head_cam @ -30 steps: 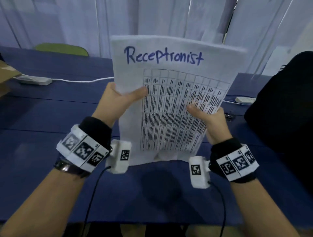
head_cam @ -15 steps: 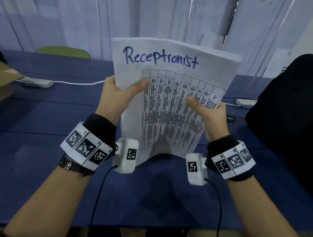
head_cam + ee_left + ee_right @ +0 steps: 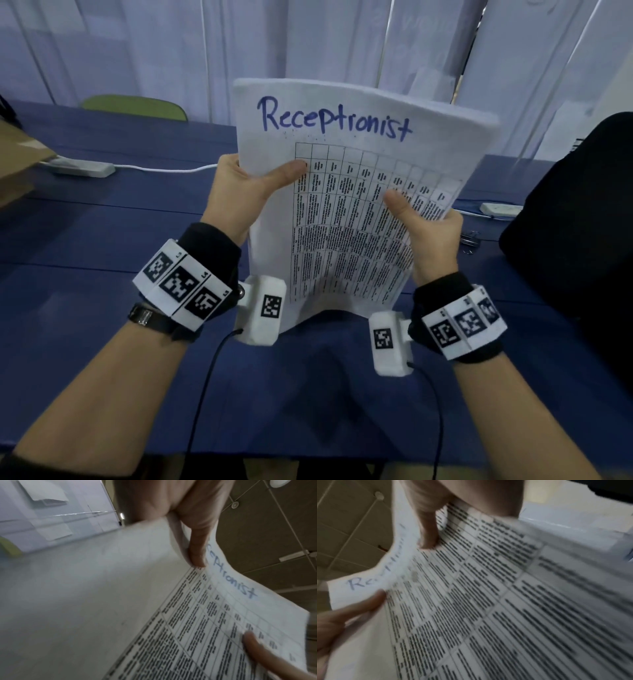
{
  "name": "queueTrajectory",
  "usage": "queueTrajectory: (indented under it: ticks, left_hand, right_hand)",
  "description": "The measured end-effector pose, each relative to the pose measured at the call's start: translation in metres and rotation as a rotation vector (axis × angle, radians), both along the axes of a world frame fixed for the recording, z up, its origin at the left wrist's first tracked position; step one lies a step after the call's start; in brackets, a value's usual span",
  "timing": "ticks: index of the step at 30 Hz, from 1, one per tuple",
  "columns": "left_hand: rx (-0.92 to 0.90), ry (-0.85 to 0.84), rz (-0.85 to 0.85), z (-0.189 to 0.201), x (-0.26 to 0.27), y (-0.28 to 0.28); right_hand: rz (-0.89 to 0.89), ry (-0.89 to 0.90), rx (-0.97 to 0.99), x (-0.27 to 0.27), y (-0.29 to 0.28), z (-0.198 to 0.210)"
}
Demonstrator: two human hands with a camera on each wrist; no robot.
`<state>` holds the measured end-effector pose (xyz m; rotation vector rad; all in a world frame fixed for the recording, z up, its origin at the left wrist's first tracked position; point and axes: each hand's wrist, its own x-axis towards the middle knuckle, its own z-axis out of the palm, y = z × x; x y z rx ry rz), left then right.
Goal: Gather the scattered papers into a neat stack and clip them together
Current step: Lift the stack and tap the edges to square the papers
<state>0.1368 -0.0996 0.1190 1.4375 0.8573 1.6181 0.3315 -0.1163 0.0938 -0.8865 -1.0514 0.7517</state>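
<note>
Left hand (image 3: 239,192) grips the left edge of the paper stack (image 3: 359,212), thumb across the front sheet near the top corner of the printed table, fingers curled behind and out of sight. The left wrist view confirms the pinch: thumb (image 3: 197,553) pressed on the page just beside the handwritten heading. The stack stands roughly upright over the blue table (image 3: 102,246), bottom edge at or just above the surface; cannot tell if it touches. The middle bows towards the camera and the bottom edge arches up between the hands, so the bundle is thin, light and floppy, with no stiffness of its own. Right hand (image 3: 431,236) holds the right edge lower down, thumb on the front over the table rows, fingers wrapped behind. The right wrist view is blurred but shows that thumb (image 3: 428,534) down on the print. Top edge looks fairly even; sheets are smooth and likely to slide against each other if the grip loosens. My read: squaring step, clip not on yet. Best hold is both side edges, loose enough for sheets to settle when tapped. Then pinch one corner firmly and clip the top edge. A binder clip (image 3: 469,240) lies on the table just beyond the right hand.
</note>
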Motion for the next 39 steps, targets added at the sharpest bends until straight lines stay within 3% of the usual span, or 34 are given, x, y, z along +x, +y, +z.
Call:
queueTrajectory:
  ticks: [4, 11, 19, 23, 25, 29, 31, 33, 36, 37, 39]
  left_hand:
    - [0.036, -0.020, 0.066, 0.010, 0.003, 0.001]
    - [-0.041, 0.022, 0.018, -0.002, -0.004, -0.003]
    - [-0.018, -0.038, 0.031, 0.011, 0.001, 0.004]
    - [-0.006, -0.043, 0.042, 0.007, 0.001, 0.005]
    - [0.003, -0.031, 0.028, 0.007, 0.000, 0.005]
    - [-0.004, -0.030, -0.008, 0.009, -0.002, 0.007]
    - [-0.005, -0.028, -0.018, 0.009, -0.002, 0.008]
    - [-0.006, -0.025, -0.018, 0.008, -0.001, 0.010]
    - [-0.009, -0.022, -0.022, 0.008, -0.003, 0.014]
    - [-0.007, -0.018, -0.027, 0.009, -0.003, 0.015]
    - [-0.002, -0.013, -0.024, 0.009, -0.003, 0.016]
  right_hand:
    - [0.004, -0.028, -0.007, 0.003, 0.003, 0.015]
    - [0.062, -0.034, -0.151, 0.006, 0.006, -0.006]
    - [0.038, -0.031, -0.090, 0.007, 0.009, -0.008]
    - [0.099, -0.049, -0.182, 0.017, 0.018, -0.020]
    - [0.178, -0.148, -0.269, 0.029, 0.022, -0.028]
    - [0.548, -0.729, -0.589, 0.069, 0.038, -0.048]
    - [0.618, -0.924, -0.777, 0.097, 0.057, -0.058]
    - [0.367, -0.910, -0.852, 0.126, 0.082, -0.068]
    - [-0.241, -1.035, -0.804, 0.165, 0.118, -0.089]
    - [-0.356, -1.095, -0.805, 0.175, 0.126, -0.096]
    - [-0.402, -1.170, -0.900, 0.190, 0.138, -0.107]
